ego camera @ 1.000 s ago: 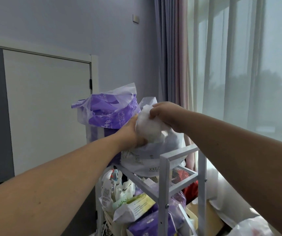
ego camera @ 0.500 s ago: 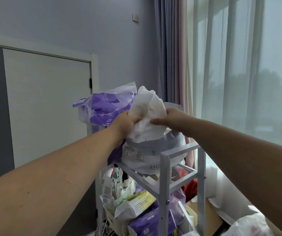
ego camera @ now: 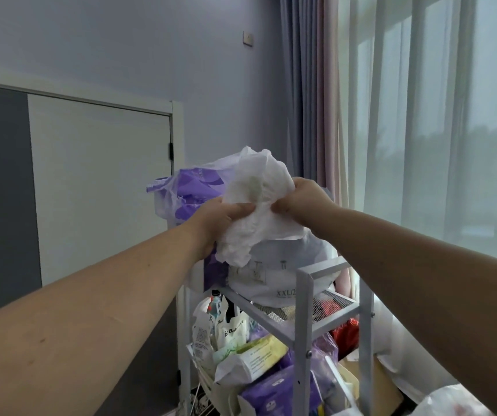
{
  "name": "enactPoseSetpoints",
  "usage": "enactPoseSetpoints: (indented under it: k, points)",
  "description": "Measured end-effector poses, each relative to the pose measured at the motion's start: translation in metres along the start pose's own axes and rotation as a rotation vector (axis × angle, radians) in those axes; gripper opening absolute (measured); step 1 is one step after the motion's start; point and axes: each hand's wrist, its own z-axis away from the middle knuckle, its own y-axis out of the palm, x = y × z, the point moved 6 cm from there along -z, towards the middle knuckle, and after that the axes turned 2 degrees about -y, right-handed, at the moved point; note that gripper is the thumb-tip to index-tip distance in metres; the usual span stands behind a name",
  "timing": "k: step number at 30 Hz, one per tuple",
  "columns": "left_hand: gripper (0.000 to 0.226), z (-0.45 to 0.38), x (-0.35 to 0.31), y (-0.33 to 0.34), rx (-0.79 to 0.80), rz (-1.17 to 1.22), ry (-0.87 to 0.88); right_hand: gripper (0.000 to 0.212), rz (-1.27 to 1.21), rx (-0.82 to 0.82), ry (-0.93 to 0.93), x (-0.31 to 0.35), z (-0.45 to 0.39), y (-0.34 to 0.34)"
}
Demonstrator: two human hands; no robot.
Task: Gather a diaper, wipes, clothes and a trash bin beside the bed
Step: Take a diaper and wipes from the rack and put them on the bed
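Note:
A crumpled white diaper [ego camera: 256, 205] is held up in the air between both hands. My left hand [ego camera: 214, 220] grips its left edge and my right hand [ego camera: 304, 202] grips its right edge. Right below it a white diaper pack marked XXL [ego camera: 274, 277] sits on the top shelf of a grey metal rack [ego camera: 304, 301]. A purple and white diaper pack [ego camera: 187, 193] stands behind my left hand. On the lower shelf lie wipes packs, one white and yellow [ego camera: 250, 358] and one purple [ego camera: 274, 394].
The rack stands against a lilac wall beside a white door [ego camera: 100, 187]. Curtains [ego camera: 310, 115] and sheer drapes [ego camera: 436, 130] hang at the right. A cardboard box [ego camera: 382, 382] and a white plastic bag [ego camera: 451, 400] lie on the floor at the lower right.
The diaper has come up out of the XXL pack and clear of it. Both hands have shifted apart onto its two edges, spreading it a little.

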Motion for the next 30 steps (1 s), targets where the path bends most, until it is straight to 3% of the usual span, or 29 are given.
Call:
enactPoseSetpoints:
  k: [5,8,12,14,17,21,24,27,30]
  points:
    - [0.047,0.003,-0.007,-0.013,-0.150,0.033,0.088,0.019,0.206,-0.105,-0.159,0.017,0.000,0.002]
    - [0.044,0.009,-0.011,-0.028,-0.220,0.027,0.130,0.016,0.335,-0.147,-0.172,0.021,0.003,0.004]
    - [0.059,0.014,-0.010,-0.051,-0.343,-0.057,0.138,0.009,0.429,-0.202,-0.194,0.029,0.008,0.005]
    - [0.069,0.020,-0.011,-0.066,-0.470,-0.156,0.143,0.004,0.420,-0.237,-0.213,0.036,0.012,0.009]
    - [0.086,0.034,-0.012,-0.082,-0.630,-0.325,0.149,0.013,0.323,-0.271,-0.215,0.046,0.020,0.014]
    - [0.107,0.057,-0.010,-0.094,-0.643,-0.450,0.158,0.010,0.278,-0.252,-0.308,0.074,0.032,0.033]
    - [0.123,0.082,-0.024,-0.110,-0.736,-0.757,0.324,0.005,0.385,-0.236,-0.443,0.104,0.043,0.054]
    - [0.116,0.105,-0.040,-0.116,-0.742,-1.066,0.600,0.007,0.478,-0.252,-0.572,0.130,0.057,0.074]
    - [0.085,0.117,-0.048,-0.116,-0.637,-1.068,0.743,0.015,0.533,-0.253,-0.649,0.145,0.071,0.091]
